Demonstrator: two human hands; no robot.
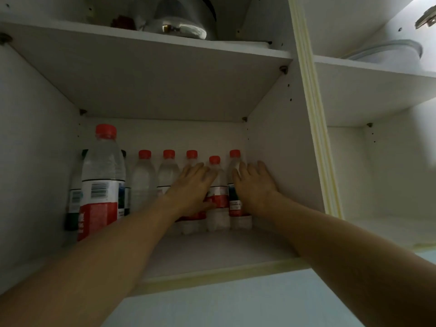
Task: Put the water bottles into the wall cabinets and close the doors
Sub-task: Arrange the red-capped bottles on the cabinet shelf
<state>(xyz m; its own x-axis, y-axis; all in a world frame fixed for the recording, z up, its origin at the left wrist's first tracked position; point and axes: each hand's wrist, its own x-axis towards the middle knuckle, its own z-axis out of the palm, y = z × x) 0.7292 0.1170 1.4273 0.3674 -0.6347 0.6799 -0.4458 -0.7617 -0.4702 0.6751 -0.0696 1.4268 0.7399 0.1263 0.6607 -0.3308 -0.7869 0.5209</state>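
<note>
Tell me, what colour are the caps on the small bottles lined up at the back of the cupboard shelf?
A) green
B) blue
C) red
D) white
C: each small bottle in the back row wears a red cap, as does the big bottle standing nearer the front on the left.

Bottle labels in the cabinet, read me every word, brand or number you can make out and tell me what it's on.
No text can be read.
Big front bottle: a barcode and white lettering on the red band, too blurred to read.
Dark-labelled bottle behind it: small print, illegible.
Small bottles by the left hand and right hand: red and white labels, blurred, partly covered.
</note>
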